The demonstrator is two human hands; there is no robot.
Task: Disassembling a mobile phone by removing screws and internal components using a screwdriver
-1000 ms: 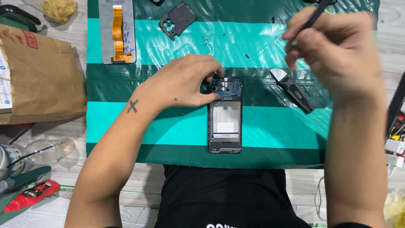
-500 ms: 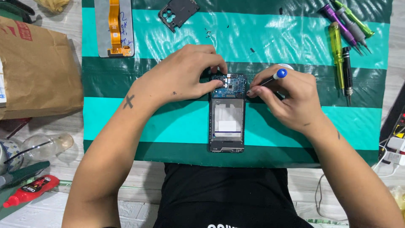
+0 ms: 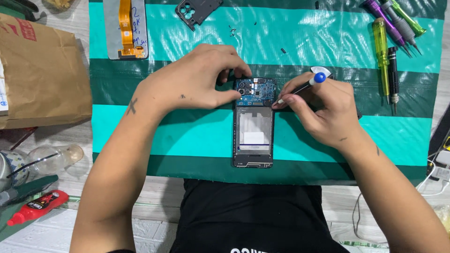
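- My pale tiled floor [image 3: 65, 229] carries a green-striped mat [image 3: 187, 136], brown paper bag [image 3: 42, 75], red bottle [image 3: 33, 207].
- On my mat: opened phone [image 3: 253, 136], screen panel [image 3: 125, 28], camera cover [image 3: 198, 11], screwdrivers [image 3: 386, 42].
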